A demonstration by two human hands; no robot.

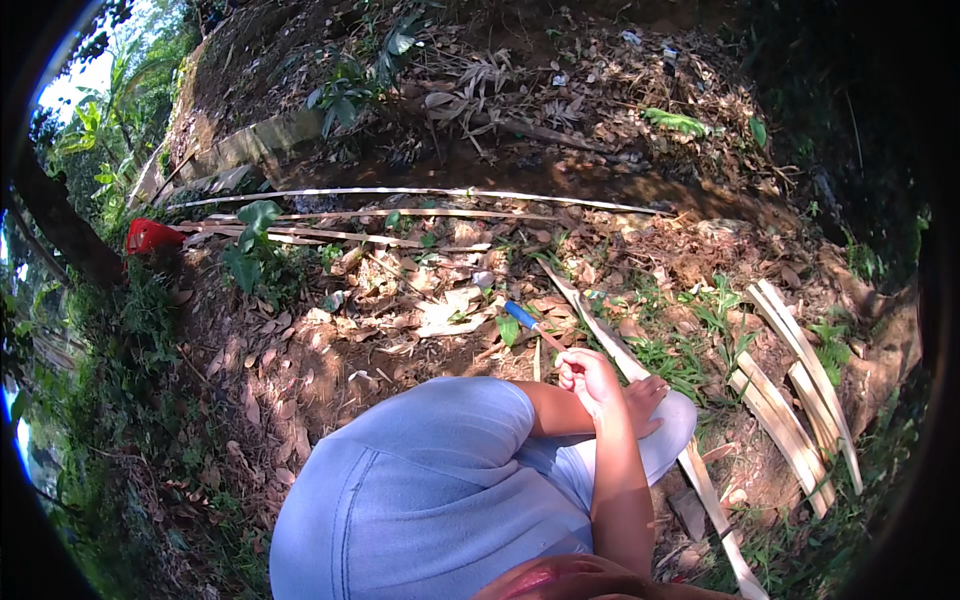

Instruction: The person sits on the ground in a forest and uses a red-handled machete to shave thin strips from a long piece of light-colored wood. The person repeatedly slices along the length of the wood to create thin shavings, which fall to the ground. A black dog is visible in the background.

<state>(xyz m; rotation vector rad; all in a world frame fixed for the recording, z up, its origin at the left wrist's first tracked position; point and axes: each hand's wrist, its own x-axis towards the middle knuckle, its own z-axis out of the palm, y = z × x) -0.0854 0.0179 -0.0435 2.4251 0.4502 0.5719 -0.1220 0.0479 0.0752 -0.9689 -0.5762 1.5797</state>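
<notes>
1. I have the right hand [585, 380] clenched around the near end of a blue-ended tool [520, 315], its blue part pointing far and left.
2. My left hand [645, 402] lies loose, holding nothing I can see, on the knee [678, 424]; the right forearm [622, 490] crosses over the left arm.
3. Just right of the tool, a long pale strip [590, 320] runs from far to near right; the knee blocks its middle from me.
4. Further right lie more pale strips [775, 425], grass [675, 370] beside them.
5. Far left, thin strips [380, 237] stretch past a leafy plant [243, 268] toward a red object [150, 237].
</notes>
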